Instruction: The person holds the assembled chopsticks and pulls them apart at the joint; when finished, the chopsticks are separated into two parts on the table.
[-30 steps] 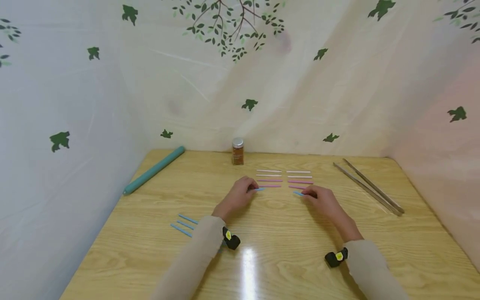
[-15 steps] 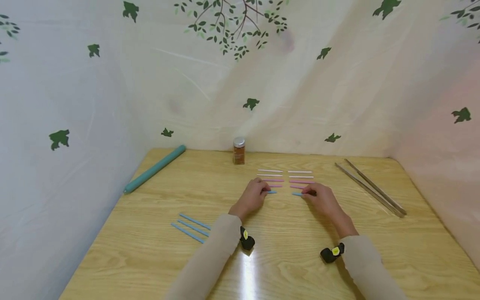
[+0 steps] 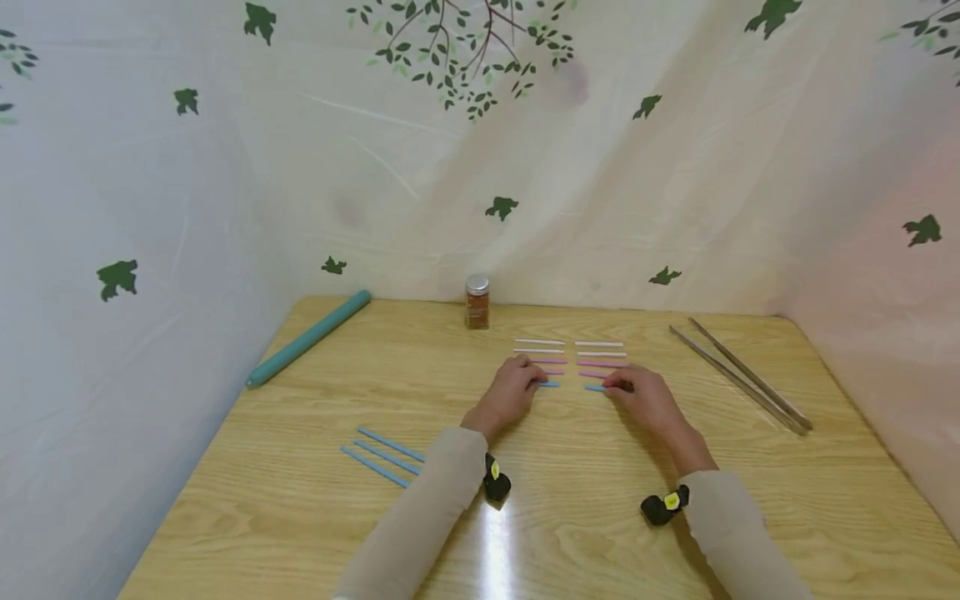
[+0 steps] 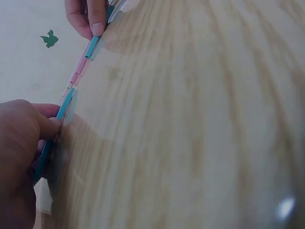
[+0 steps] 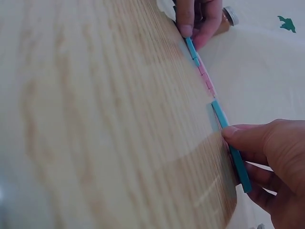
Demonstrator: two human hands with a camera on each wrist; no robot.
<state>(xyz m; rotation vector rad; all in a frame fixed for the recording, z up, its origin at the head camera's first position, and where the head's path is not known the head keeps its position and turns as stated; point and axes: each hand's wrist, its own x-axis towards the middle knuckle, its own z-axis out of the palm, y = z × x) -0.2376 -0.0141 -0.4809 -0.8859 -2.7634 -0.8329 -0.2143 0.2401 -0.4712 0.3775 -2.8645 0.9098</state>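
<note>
My left hand (image 3: 508, 393) pinches a blue stick (image 3: 551, 384) between thumb and fingers, just below the left column of sticks; the left wrist view shows this blue stick (image 4: 66, 104) under the thumb. Across a gap, my right hand (image 3: 651, 406) pinches a second blue stick (image 3: 594, 387) below the right column, its thumb on the stick (image 5: 234, 152) in the right wrist view. Above both lie white sticks (image 3: 598, 343) and pink sticks (image 3: 602, 363) in two columns of near-parallel rows. My left fingers partly cover the left pink ones.
Three blue sticks (image 3: 381, 465) lie slanted at the left, partly behind my left sleeve. A jar with a silver lid (image 3: 477, 303) stands at the back. A teal rod (image 3: 309, 339) lies back left, and metal tongs (image 3: 738, 375) lie at the right.
My left hand has moved right with its blue stick, closer to the right one. The right hand's stick has turned from slanted to nearly level with the rows. My left sleeve uncovers more of the blue sticks.
</note>
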